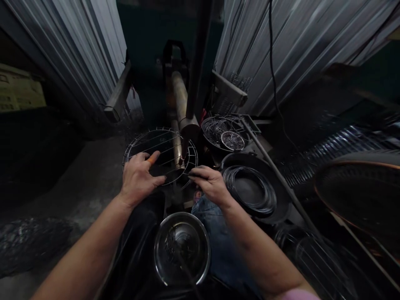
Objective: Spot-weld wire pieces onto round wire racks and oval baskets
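A round wire guard of thin spokes and rings lies under the arm of a welding machine. My left hand rests on the guard's near left rim, fingers curled round the wire, an orange cap on one finger. My right hand pinches the guard's near right rim, fingers closed on the wire. Both hands hold the guard level in front of me.
A shiny metal bowl sits in my lap. Coils of black wire rings lie in a dark tray to the right. More wire guards are stacked behind. Corrugated metal sheets wall both sides.
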Demonstrator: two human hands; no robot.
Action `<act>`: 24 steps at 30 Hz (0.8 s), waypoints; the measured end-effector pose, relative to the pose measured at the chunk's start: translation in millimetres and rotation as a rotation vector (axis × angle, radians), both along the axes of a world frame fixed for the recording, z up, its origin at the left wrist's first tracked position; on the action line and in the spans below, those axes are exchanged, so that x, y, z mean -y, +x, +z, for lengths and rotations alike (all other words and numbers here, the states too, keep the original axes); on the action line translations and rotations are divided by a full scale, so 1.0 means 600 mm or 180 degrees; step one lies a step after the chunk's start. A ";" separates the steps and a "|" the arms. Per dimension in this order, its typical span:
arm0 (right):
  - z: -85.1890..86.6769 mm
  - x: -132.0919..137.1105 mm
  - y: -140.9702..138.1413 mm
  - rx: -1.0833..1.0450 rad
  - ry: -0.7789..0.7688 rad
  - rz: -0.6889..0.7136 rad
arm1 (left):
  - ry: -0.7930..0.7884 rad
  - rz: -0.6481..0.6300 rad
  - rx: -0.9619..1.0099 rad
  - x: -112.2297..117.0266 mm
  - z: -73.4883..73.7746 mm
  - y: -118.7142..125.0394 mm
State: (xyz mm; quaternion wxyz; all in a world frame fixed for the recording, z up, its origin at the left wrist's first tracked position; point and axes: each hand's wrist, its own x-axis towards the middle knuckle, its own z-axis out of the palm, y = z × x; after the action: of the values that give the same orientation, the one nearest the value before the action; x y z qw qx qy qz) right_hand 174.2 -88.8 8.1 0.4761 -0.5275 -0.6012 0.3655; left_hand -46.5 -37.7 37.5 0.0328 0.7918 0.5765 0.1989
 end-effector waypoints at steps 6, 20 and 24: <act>-0.034 -0.025 -0.023 0.0231 -0.0094 -0.0271 | 0.0035 -0.0181 -0.0189 -0.018 0.000 -0.008; -0.015 -0.035 -0.033 -0.0166 0.0108 0.0157 | 0.0013 -0.0581 -0.0093 -0.057 -0.001 -0.016; -0.016 -0.035 -0.034 -0.0265 0.0127 -0.0028 | 0.0049 -0.0590 -0.0009 -0.060 -0.001 -0.020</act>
State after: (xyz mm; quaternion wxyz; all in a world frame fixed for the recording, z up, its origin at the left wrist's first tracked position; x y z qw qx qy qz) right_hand 153.9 -67.8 -1.6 0.5127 -0.5049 -0.5858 0.3729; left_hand -58.2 -1.4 37.1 0.0441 0.8423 0.4993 0.1984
